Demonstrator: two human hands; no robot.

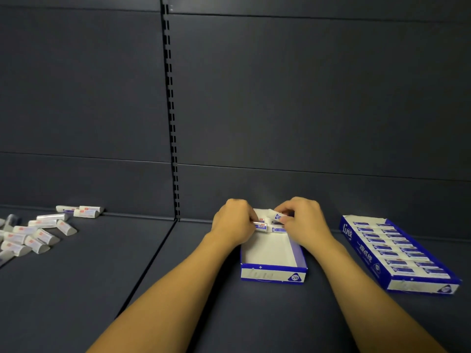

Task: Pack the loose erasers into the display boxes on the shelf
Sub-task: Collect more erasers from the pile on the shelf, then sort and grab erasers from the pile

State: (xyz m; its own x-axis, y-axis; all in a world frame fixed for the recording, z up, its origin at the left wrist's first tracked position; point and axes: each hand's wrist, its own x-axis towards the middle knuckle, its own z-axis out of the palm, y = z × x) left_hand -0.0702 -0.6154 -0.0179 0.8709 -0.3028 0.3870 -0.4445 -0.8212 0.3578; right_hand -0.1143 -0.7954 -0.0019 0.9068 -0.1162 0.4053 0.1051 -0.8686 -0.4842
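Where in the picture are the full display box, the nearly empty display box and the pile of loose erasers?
full display box point(356, 247): head view, left blue wall.
nearly empty display box point(271, 273): head view, front wall.
pile of loose erasers point(42, 235): head view, an eraser mid-pile.

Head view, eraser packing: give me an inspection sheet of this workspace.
Surface: dark shelf, seam left of centre.
Job's things: open display box, few erasers at its far end; full display box on the right; loose erasers on the left.
Clutter: nothing seen.
Hands: left hand and right hand each pinch an eraser over the open box.
Cables: nothing seen.
Surroundings: dark back panel, slotted upright.
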